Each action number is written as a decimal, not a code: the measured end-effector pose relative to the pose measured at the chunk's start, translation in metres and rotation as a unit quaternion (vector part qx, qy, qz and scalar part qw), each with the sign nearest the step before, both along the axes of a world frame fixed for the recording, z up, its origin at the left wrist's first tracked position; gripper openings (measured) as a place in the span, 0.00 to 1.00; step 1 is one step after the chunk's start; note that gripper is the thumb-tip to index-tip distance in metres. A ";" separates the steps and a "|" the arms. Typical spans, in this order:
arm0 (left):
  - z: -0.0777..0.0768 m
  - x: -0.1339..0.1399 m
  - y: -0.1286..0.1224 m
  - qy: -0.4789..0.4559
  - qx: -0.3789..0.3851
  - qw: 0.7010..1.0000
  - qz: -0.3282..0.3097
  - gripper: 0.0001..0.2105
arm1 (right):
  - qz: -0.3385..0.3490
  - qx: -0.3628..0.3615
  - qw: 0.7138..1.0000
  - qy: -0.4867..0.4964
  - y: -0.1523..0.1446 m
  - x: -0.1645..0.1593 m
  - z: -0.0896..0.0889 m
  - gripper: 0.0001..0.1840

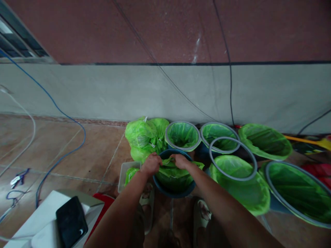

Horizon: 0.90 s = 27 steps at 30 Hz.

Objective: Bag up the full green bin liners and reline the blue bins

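Note:
A blue bin [173,193] stands on the floor between my feet, with a green garbage bag [176,175] partly inside it. My left hand [152,163] is closed on the bag's edge at the bin's left side. My right hand [181,161] pinches the same bag near the far rim, and part of the bag hangs over the right side. Just right of this bin, a loose grey ring [212,159] rests on a green-lined bin [240,193]. Behind my hands are bins with green liners under grey rings, one of them the lined bin [183,135] straight ahead.
Tied, filled green bags [141,132] are heaped by the wall. A clear plastic tub [122,175] holds more green bags. Lined bins, one a large bin [300,193], stand at the right. A phone [71,220] lies on a white box [43,213]; a blue cable [62,112] crosses the floor.

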<state>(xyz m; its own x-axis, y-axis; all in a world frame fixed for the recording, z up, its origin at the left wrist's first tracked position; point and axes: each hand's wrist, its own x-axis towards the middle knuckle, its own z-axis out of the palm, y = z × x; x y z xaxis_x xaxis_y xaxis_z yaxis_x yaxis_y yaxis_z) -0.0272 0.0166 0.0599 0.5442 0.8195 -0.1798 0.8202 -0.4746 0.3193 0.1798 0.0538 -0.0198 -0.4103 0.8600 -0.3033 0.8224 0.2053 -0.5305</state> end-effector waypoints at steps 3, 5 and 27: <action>0.000 -0.003 -0.002 0.012 0.010 0.998 0.057 0.14 | -0.013 0.021 0.999 -0.028 0.002 0.003 0.007 0.21; 0.003 -0.002 -0.002 0.008 0.017 0.994 0.110 0.14 | -0.030 0.048 0.998 -0.021 0.004 0.006 0.012 0.19; -0.002 0.049 0.023 -0.059 -0.100 0.970 0.212 0.22 | -0.143 -0.105 0.904 0.389 0.002 0.011 0.020 0.13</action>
